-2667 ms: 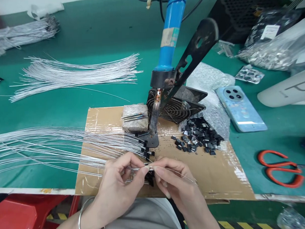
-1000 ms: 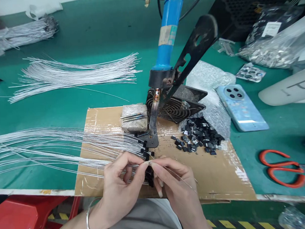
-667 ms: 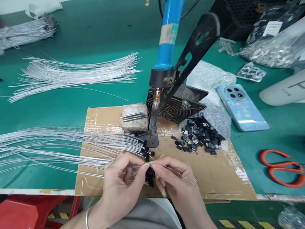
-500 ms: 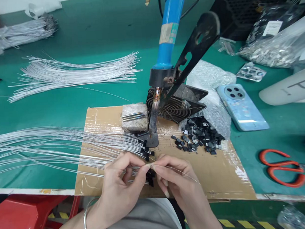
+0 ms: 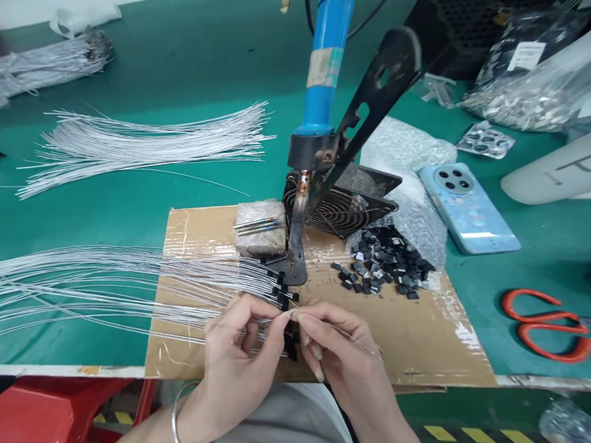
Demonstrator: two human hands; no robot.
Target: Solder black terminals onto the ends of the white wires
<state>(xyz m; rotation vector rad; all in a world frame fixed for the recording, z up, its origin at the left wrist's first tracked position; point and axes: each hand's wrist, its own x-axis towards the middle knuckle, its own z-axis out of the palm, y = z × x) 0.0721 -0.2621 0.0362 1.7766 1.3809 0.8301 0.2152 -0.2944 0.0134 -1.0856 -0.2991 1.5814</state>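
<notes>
My left hand [image 5: 246, 349] pinches the end of a white wire between thumb and forefinger, just above the cardboard. Fingertip to fingertip with it, my right hand [image 5: 338, 339] pinches a thin pale strand [image 5: 350, 336] that trails back over its fingers. The exact meeting point is hidden by the fingertips. Behind and under the hands lies a row of white wires [image 5: 195, 277] with small black end pieces [image 5: 281, 293]. Just beyond stands a blue-handled soldering iron [image 5: 322, 72], tip down in a black metal stand [image 5: 375, 93].
Loose black pieces [image 5: 394, 260] are heaped on the cardboard [image 5: 426, 346] at right. A fan [image 5: 343, 207], a block with metal rods [image 5: 261, 239], a phone [image 5: 469, 209], red-handled scissors [image 5: 546, 322] and a white wire bundle [image 5: 147, 139] lie around.
Both hands have shifted very slightly upward, still pinched together at the fingertips. Nothing else has visibly moved.
</notes>
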